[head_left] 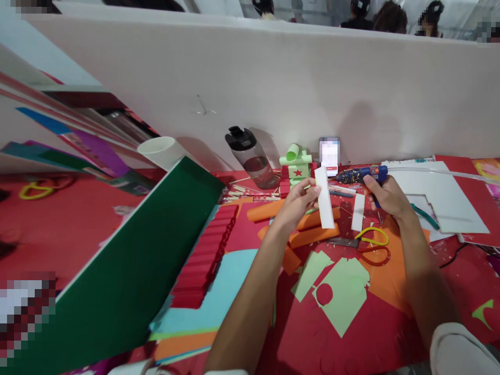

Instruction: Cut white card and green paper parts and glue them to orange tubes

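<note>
Between the fingers of my left hand (300, 200) is a narrow white strip (325, 203), held upright above the table. My right hand (387, 195) grips a blue glue gun (357, 175), its nozzle pointing left toward the strip and apart from it. A clear glue stick (433, 173) runs out of the gun's back end to the right. A second white strip (358, 212) lies between my hands. Below it rest scissors (369, 244) with yellow and orange handles. Rolled orange paper (312, 237) lies under my left hand.
A green board (128, 271) leans at the left beside corrugated red paper (207, 255). At the back stand a water bottle (252, 159), a green paper model (297, 169) and a phone (329, 155) against the white partition (253, 83). Green paper pieces (344, 297) lie in front.
</note>
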Demonstrator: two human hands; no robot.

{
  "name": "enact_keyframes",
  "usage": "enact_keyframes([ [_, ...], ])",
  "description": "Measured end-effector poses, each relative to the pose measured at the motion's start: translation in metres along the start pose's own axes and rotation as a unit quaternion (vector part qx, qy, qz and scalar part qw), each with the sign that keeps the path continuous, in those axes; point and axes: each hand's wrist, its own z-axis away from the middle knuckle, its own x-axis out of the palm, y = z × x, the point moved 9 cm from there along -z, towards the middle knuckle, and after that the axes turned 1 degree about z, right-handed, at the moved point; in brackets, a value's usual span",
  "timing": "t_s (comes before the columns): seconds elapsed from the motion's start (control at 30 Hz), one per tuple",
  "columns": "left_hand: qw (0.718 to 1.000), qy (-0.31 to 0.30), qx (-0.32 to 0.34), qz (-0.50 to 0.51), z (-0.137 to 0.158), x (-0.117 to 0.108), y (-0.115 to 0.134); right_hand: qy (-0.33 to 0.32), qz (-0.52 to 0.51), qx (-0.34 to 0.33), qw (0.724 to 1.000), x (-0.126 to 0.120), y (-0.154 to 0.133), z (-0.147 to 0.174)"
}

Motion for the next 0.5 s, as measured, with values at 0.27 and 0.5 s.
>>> enact_keyframes([
  [0.27, 1.0, 0.011, 0.0, 0.006, -0.0008, -0.0025, -0.0006, -0.016, 0.029, -0.004, 0.999, -0.0005, -0.0032, 0.0017],
  [0.5, 1.0, 0.003, -0.001, -0.001, -0.0011, -0.0027, -0.002, -0.018, 0.033, 0.005, 0.999, 0.0013, -0.0015, 0.0005],
])
